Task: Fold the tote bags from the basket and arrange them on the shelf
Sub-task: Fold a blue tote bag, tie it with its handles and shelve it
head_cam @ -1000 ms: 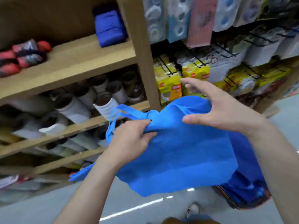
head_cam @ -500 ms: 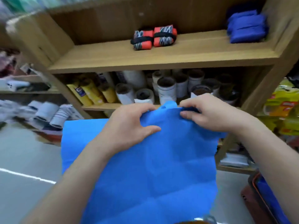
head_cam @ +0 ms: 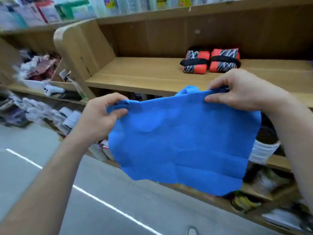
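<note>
Only one view was given, taken by a wide-angle camera worn on the head, so no part of the scene was shared with another. The camera was pointed forward and down along both forearms. The left hand (head_cam: pixel 100 116) and the right hand (head_cam: pixel 242 92) were caught close, near the middle of the frame, with the bag (head_cam: pixel 184 143) gripped between them. Beyond the hands the shelf (head_cam: pixel 144 73) was faced from nearby and slightly above, so its board was seen from the top. Below and left of the hands the floor (head_cam: pixel 50 167) was looked down on. The view was tilted, with the shelf edge running down toward the right, and the margins were blurred.
</note>
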The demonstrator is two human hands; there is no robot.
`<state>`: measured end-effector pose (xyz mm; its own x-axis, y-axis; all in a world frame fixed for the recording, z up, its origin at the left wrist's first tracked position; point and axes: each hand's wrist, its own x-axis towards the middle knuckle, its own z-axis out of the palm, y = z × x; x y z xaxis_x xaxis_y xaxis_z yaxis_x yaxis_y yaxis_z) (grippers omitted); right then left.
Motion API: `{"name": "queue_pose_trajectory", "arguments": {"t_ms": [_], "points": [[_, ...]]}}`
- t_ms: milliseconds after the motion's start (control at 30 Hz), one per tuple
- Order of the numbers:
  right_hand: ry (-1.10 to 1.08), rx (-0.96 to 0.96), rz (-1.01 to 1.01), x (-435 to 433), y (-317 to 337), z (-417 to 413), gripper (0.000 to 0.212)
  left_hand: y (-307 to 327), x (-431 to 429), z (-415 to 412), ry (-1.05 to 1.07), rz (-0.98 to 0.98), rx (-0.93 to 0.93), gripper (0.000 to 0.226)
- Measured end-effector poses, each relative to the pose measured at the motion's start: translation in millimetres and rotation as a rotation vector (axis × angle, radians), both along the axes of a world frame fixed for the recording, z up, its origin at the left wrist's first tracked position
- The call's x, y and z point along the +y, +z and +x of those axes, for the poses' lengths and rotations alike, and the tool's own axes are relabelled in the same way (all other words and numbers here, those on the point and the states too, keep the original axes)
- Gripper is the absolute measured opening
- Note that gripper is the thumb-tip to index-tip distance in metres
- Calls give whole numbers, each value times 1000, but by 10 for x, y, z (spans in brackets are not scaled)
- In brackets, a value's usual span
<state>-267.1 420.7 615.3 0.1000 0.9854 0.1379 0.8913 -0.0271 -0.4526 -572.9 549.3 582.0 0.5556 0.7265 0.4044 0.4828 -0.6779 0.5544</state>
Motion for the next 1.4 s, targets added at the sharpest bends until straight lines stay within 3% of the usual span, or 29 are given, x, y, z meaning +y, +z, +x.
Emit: {"name": "queue_pose_trajectory", "arguments": {"t_ms": [133,267,367,467,567,633,733,833,867,933,1000,1067,1167,1267,1333,1400], "points": [[-67,-214,303,572,156,7,20,283,515,59,64,80,-20,34],[-109,-472,572,1191,271,5,17,499,1074,128,243,323,57,25],[-235,-505,767,1718,224,-17,22,602,1579,182,359,556,190,23],[-353,-502,877,2051,161,-164,40,649,2061,275,423,609,197,18],[-133,-566,732,2236,-157,-521,54,636,2545,380,417,629,254,19],[-37,-614,422,2375,-406,-732,53,588,2848,456,400,647,286,22],[-149,-497,-148,2706,-606,-704,58,488,3251,507,279,642,282,27],[-152,-389,-364,2943,-557,-543,57,342,3387,446,64,642,267,43],[-159,-386,-403,3014,-525,-517,56,304,3392,373,-49,599,279,46],[-208,-400,-430,3116,-477,-482,52,189,3315,187,-327,334,403,44],[-329,-436,-334,3178,-505,-472,49,38,3260,-12,-503,79,682,71],[-435,-478,-152,3221,-581,-498,45,-136,3314,-125,-543,124,862,92],[-416,-238,-10,3124,-533,-545,49,-251,3470,-105,-543,96,840,80],[-257,125,-166,2697,-303,-638,67,-231,3590,11,-548,50,831,77],[-117,111,-396,2347,-263,-692,77,-226,3667,85,-552,43,840,76],[-17,-69,-526,2124,-342,-687,101,-207,3734,153,-542,16,842,73]]}}
